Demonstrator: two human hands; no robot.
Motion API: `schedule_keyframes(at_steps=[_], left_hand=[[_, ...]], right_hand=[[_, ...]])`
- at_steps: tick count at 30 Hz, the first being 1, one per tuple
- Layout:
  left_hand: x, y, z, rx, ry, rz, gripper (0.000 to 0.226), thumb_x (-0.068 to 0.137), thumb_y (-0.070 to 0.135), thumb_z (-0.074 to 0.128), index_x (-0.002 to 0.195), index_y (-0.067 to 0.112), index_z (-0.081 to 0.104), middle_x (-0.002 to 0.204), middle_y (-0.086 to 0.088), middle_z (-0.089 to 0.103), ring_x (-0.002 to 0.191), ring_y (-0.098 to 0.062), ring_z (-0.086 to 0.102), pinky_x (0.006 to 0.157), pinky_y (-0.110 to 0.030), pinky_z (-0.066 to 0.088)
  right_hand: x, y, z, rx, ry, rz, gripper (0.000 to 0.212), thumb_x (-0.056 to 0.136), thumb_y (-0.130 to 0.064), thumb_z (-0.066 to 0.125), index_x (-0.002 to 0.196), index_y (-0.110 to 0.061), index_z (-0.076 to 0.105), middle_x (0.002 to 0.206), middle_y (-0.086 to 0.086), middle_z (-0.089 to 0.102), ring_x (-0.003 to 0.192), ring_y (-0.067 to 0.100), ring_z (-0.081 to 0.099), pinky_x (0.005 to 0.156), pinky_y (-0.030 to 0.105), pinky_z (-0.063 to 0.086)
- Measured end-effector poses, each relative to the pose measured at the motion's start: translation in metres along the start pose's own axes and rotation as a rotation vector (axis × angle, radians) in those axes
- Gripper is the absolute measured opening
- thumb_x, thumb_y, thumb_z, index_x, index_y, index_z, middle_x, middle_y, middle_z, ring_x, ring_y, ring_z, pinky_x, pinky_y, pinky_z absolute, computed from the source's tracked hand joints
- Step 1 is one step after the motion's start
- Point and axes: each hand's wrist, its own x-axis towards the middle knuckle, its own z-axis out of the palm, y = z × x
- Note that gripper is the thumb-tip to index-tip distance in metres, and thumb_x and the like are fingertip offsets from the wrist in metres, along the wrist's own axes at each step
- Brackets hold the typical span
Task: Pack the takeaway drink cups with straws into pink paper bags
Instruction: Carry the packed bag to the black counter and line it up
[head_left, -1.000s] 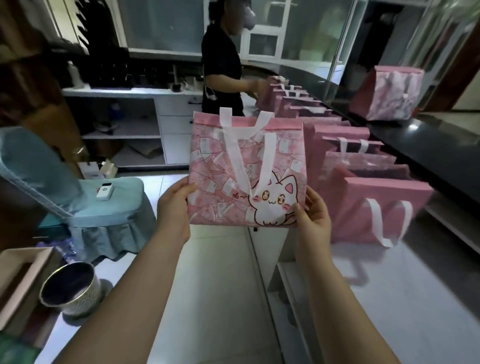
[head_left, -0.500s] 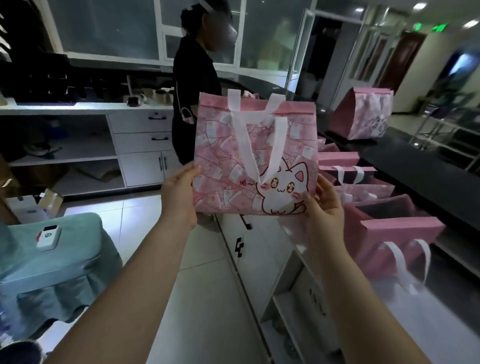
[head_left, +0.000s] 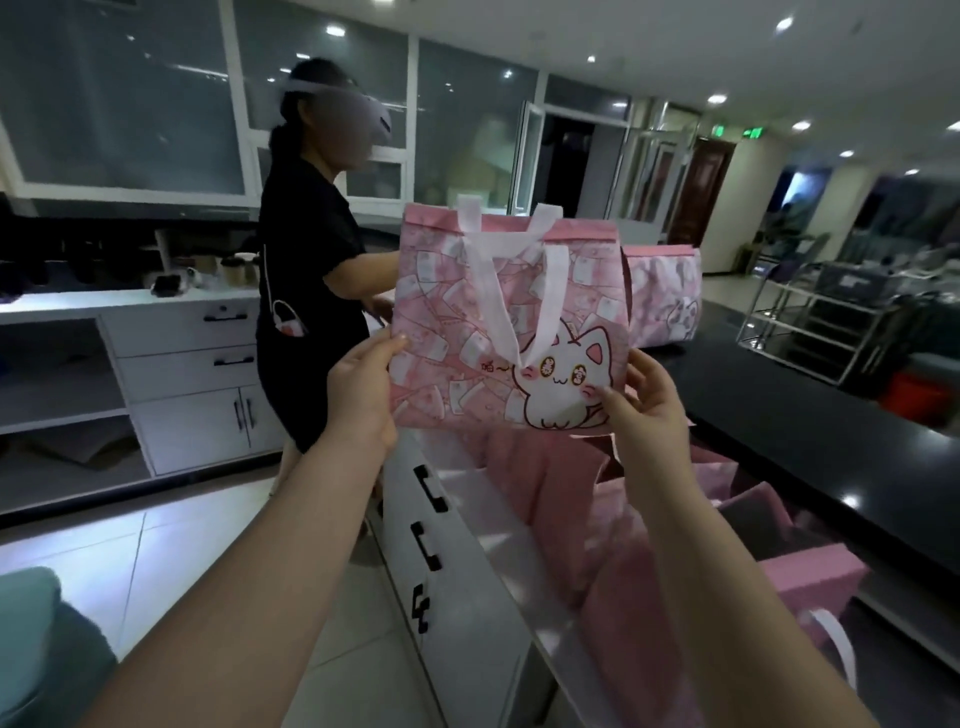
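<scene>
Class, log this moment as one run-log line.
left hand: grips pink bag lower left edge | right hand: grips lower right corner | bag: upright, held up

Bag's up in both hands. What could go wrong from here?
1. The left hand and right hand only pinch the cat bag by its lower corners; it might slip or flop.
2. The pink bags crowd the counter below, so setting it down could tip one.
3. The other person reaches in just behind it; arms might collide.

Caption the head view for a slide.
Left hand and right hand hold up a pink cat bag above more pink bags.
</scene>
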Motion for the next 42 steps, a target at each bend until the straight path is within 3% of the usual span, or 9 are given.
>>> schedule_keyframes(at_steps=[6,13,16,26,29,31,35,38,42], left_hand=[[0.066,-0.025,0.054,0.013,-0.071,0.047,0.024,0.086,0.01,0.065,0.108,0.015,0.074,0.095,-0.008,0.076,0.087,-0.025,0.074,0.069,-0.039,0.059],[0.135,-0.061,0.077,0.044,-0.019,0.009,0.02,0.084,0.011,0.07,0.103,0.014,0.073,0.092,-0.007,0.076,0.092,-0.026,0.072,0.079,-0.045,0.059],[0.167,-0.067,0.084,0.046,-0.065,-0.005,0.017,0.084,0.008,0.068,0.099,0.013,0.074,0.085,-0.006,0.076,0.081,-0.022,0.074,0.067,-0.038,0.06],[0.282,-0.081,0.115,0.003,-0.354,-0.159,0.011,0.086,0.01,0.072,0.096,0.015,0.073,0.09,-0.008,0.076,0.084,-0.024,0.074,0.064,-0.038,0.06],[0.315,-0.075,0.131,-0.03,-0.409,-0.266,0.012,0.086,0.013,0.071,0.097,0.018,0.072,0.085,-0.003,0.077,0.073,-0.02,0.074,0.053,-0.04,0.057],[0.336,-0.073,0.142,-0.046,-0.436,-0.292,0.015,0.085,0.015,0.072,0.1,0.018,0.073,0.086,-0.003,0.077,0.072,-0.019,0.074,0.052,-0.039,0.057],[0.373,-0.077,0.167,-0.059,-0.47,-0.294,0.019,0.084,0.019,0.074,0.103,0.017,0.072,0.092,-0.002,0.077,0.081,-0.018,0.074,0.069,-0.047,0.061],[0.398,-0.089,0.189,-0.054,-0.499,-0.32,0.007,0.084,0.021,0.074,0.091,0.024,0.074,0.092,0.0,0.077,0.083,-0.019,0.074,0.075,-0.05,0.06],[0.43,-0.119,0.224,-0.056,-0.519,-0.328,0.012,0.083,0.023,0.076,0.075,0.031,0.076,0.093,0.002,0.076,0.091,-0.021,0.072,0.074,-0.044,0.061]], right_hand=[[0.075,0.012,-0.012,0.046,0.058,-0.022,0.049,0.083,0.004,0.067,0.126,-0.017,0.055,0.115,0.003,0.067,0.103,0.019,0.068,0.079,0.035,0.06],[0.135,0.059,0.003,0.059,0.161,-0.025,0.045,0.086,0.004,0.064,0.107,-0.035,0.058,0.105,-0.007,0.068,0.098,0.01,0.068,0.076,0.023,0.056],[0.156,0.074,0.01,0.054,0.197,-0.025,0.044,0.086,0.003,0.064,0.112,-0.032,0.058,0.107,-0.006,0.068,0.098,0.009,0.068,0.073,0.021,0.056],[0.215,0.104,0.059,-0.093,0.451,-0.152,0.046,0.09,-0.004,0.063,0.128,-0.025,0.048,0.118,-0.006,0.062,0.107,0.011,0.064,0.083,0.034,0.059],[0.239,0.101,0.077,-0.35,0.478,-0.171,0.065,0.09,-0.012,0.065,0.144,-0.029,0.035,0.134,-0.006,0.05,0.123,0.01,0.052,0.098,0.043,0.051],[0.259,0.1,0.087,-0.665,0.535,-0.142,0.081,0.087,-0.02,0.068,0.153,-0.028,0.02,0.152,0.0,0.032,0.141,0.019,0.028,0.113,0.051,0.032],[0.298,0.108,0.114,-0.883,0.49,-0.091,0.095,0.084,-0.026,0.073,0.153,-0.037,0.009,0.162,-0.009,0.002,0.148,0.021,-0.002,0.117,0.053,0.009],[0.324,0.126,0.129,-0.876,0.426,-0.043,0.095,0.082,-0.026,0.076,0.151,-0.042,0.014,0.161,-0.014,0.001,0.148,0.019,-0.001,0.115,0.053,0.012],[0.365,0.154,0.132,-0.731,0.37,-0.048,0.084,0.08,-0.022,0.077,0.146,-0.04,0.028,0.152,-0.009,0.028,0.138,0.01,0.029,0.112,0.039,0.03]])
